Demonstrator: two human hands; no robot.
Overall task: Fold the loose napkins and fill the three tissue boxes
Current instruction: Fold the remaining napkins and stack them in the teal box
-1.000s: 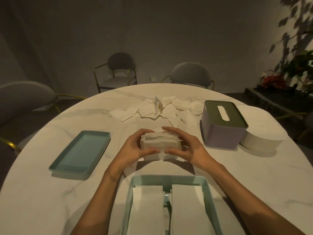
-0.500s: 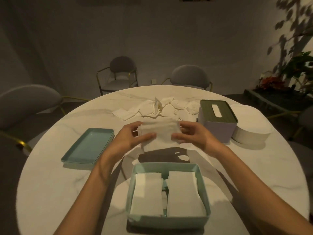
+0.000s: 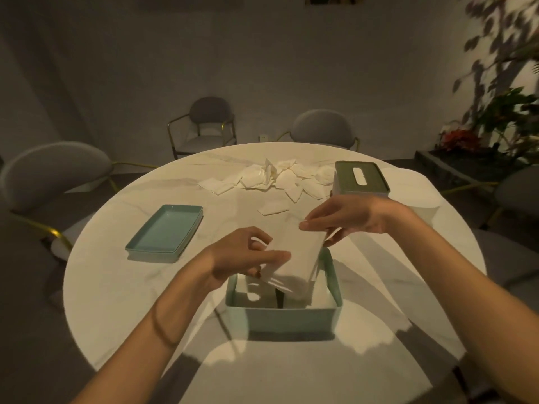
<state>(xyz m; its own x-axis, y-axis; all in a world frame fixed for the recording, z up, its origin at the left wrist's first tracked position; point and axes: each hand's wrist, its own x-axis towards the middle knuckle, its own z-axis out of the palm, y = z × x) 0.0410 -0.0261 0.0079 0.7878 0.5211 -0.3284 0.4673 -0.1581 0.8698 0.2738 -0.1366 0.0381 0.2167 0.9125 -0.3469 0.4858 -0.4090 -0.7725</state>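
Note:
A stack of folded white napkins (image 3: 297, 252) hangs tilted over the open teal tissue box (image 3: 291, 319) near the table's front. My left hand (image 3: 242, 255) grips the stack's near left end and my right hand (image 3: 341, 220) pinches its far right end. The stack's lower edge dips into the box, where other folded napkins lie partly hidden. A heap of loose napkins (image 3: 271, 179) lies across the far side of the table, with one stray napkin (image 3: 272, 208) closer in. A closed box with a dark green slotted lid (image 3: 361, 179) stands at the far right.
The teal lid (image 3: 164, 228) lies upside down on the left of the round marble table (image 3: 116, 287). A white round box (image 3: 423, 202) sits behind my right wrist. Grey chairs ring the table, and plants stand at the far right.
Both hands have carried the napkin stack from the middle of the table toward me and tipped it down into the open teal box. The view has risen and pulled back.

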